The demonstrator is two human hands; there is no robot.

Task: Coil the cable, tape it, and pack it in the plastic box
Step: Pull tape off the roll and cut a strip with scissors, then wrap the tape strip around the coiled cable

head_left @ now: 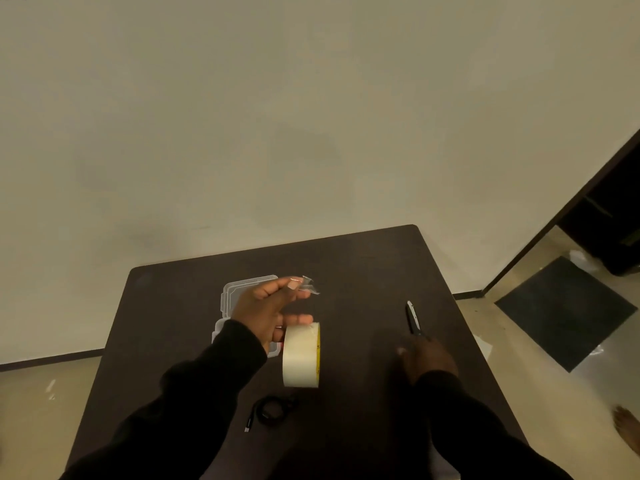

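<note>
A black cable (272, 411) lies coiled on the dark table (363, 271) near its front, one plug end sticking out to the left. A cream tape roll (300, 355) stands on edge just behind it. My left hand (268, 311) is raised above the table and pinches a short clear tape piece (309, 285) at its fingertips, while its lower fingers rest against the roll. My right hand (427, 358) lies on the table over the handles of black scissors (412, 317), blades pointing away. The clear plastic box (232, 299) sits behind my left hand, partly hidden.
The table stands against a plain wall. A dark mat (564, 311) lies on the floor to the right, beside a dark door frame (568, 209). A bare foot (627, 426) shows at the right edge.
</note>
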